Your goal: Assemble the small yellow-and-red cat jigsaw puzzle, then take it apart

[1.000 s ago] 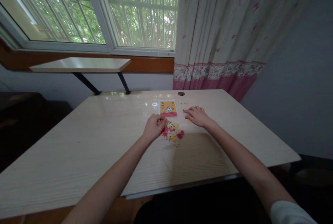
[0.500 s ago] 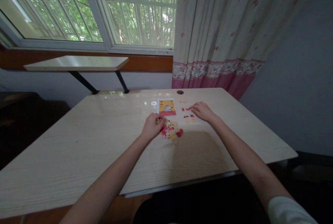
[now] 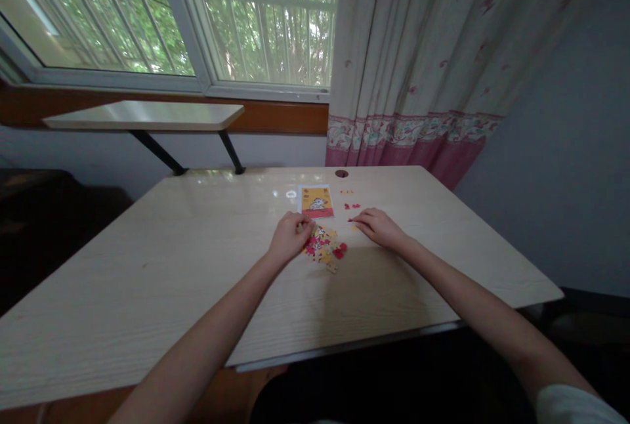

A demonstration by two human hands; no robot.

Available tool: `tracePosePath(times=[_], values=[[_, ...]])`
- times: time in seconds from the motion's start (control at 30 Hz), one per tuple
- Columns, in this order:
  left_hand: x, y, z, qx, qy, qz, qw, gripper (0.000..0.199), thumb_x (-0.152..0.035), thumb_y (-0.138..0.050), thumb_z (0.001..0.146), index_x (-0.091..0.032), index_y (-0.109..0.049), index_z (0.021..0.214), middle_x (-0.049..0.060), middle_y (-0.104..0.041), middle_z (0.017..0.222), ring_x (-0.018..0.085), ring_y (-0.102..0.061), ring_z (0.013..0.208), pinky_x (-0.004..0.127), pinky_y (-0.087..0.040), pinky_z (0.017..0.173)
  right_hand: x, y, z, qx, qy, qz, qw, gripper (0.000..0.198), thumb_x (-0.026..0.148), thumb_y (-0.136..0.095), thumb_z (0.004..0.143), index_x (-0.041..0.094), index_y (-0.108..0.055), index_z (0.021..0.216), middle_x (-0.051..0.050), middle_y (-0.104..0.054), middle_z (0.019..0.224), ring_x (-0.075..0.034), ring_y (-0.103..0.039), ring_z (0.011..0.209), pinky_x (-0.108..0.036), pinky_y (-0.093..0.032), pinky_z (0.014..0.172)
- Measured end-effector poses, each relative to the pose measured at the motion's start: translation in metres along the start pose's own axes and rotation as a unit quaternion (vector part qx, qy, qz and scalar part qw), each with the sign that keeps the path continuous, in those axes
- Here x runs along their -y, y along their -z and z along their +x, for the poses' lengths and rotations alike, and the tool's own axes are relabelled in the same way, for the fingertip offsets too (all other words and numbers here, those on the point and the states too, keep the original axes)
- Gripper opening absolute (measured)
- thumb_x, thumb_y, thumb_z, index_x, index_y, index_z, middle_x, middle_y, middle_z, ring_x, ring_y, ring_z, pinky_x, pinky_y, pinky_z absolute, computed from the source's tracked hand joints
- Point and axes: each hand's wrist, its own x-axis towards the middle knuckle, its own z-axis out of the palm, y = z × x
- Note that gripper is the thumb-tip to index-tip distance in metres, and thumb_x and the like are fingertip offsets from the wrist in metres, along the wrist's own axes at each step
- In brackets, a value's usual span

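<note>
My left hand (image 3: 290,238) rests at the left edge of a loose pile of jigsaw puzzle pieces (image 3: 321,243) in red, yellow and white. Its fingers are curled together, and what they hold, if anything, is hidden. My right hand (image 3: 380,227) is lowered over the table to the right of the pile, thumb and fingers pinched at a small red puzzle piece (image 3: 350,220). Just beyond its fingertips lie more red pieces (image 3: 355,206), with yellow pieces (image 3: 346,191) farther back. A yellow picture card (image 3: 316,202) showing a white animal lies behind the pile.
The pale wooden table (image 3: 197,266) has a round cable hole (image 3: 341,174) near its back edge. A raised shelf (image 3: 147,115) on black legs stands at the back left. Behind are a barred window and a long curtain (image 3: 408,83).
My right hand has moved slightly nearer to me, from the farther red pieces to the red piece in the row below. My left hand has stayed by the pile.
</note>
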Motion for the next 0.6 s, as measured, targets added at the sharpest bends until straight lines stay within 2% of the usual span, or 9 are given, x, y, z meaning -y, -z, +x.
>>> tracePosePath(times=[0.6], values=[[0.0021,0.0000,-0.0014,-0.010,-0.001,-0.005,1.000,0.021,-0.032,-0.051,0.080,-0.018,-0.064,0.071,0.003,-0.062,0.069,0.017,-0.054,0.070,0.029,-0.042,0.067,0.0072,0.0025,-0.0083,0.011,-0.009,0.008,1.000,0.026,0.025,-0.046,0.088,0.018,-0.065,0.104,-0.010,-0.064,0.094,-0.020,-0.055,0.089,-0.033,-0.042,0.082]])
